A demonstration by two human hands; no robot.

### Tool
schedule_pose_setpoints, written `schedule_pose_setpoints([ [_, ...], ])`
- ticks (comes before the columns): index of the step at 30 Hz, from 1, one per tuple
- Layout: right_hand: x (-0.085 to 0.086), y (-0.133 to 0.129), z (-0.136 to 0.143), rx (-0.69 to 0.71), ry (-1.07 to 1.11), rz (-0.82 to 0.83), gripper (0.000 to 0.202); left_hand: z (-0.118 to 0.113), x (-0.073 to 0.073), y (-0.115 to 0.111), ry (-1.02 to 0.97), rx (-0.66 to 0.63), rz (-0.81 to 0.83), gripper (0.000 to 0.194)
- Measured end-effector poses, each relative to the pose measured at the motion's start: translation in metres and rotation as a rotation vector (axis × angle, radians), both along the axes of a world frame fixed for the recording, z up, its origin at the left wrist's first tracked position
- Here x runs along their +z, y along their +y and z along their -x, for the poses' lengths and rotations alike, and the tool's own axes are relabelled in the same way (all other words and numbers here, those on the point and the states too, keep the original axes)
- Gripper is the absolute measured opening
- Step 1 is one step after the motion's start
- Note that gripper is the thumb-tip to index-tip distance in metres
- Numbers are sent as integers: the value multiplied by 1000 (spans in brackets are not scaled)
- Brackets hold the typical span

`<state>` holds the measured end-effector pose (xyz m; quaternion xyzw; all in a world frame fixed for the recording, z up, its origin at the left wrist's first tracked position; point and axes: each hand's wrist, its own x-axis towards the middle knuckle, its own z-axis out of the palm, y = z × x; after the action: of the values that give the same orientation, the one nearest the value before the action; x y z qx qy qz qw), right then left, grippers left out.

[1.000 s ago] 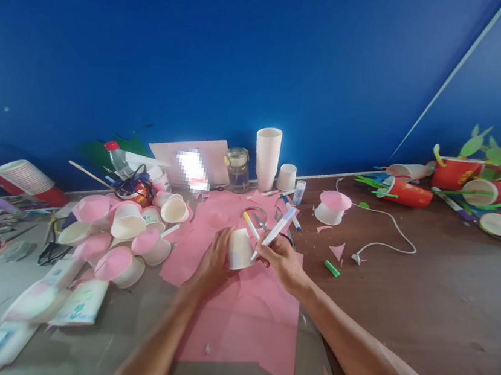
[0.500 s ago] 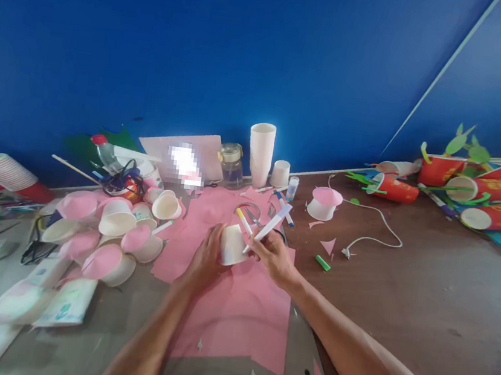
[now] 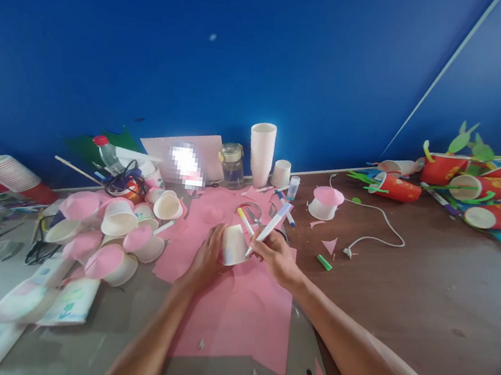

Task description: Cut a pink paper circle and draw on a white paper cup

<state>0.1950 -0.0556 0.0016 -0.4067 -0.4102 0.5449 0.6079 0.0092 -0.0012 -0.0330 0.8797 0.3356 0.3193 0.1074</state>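
Little has shifted since half a second ago: left hand (image 3: 207, 258) still grips the white cup (image 3: 233, 244) at frame centre, right hand (image 3: 275, 257) still grasping a marker (image 3: 270, 226) against it, above pink paper (image 3: 236, 307) on the brown table (image 3: 424, 294); blue wall (image 3: 203, 54) fills the upper frame.

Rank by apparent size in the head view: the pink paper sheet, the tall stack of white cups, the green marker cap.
1. pink paper sheet, the largest.
2. stack of white cups.
3. green marker cap, the smallest.
The stack stands farther from the camera, but the order seems safe.
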Motion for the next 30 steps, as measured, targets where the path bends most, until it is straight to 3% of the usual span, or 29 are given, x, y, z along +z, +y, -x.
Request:
schedule_pose_setpoints([
  [14, 6, -3, 1, 30, -109, -21, 19, -6, 9, -6, -21, 24, 38, 66],
  [18, 5, -3, 0, 53, -106, -20, 17, -3, 6, -4, -11, 21, 34, 68],
  [24, -1, 3, -2, 36, 106, 41, 17, 1, -1, 1, 13, 5, 23, 75],
  [30, -3, 2, -4, 27, -3, 23, 18, 1, -4, 3, 14, -7, 43, 77],
])
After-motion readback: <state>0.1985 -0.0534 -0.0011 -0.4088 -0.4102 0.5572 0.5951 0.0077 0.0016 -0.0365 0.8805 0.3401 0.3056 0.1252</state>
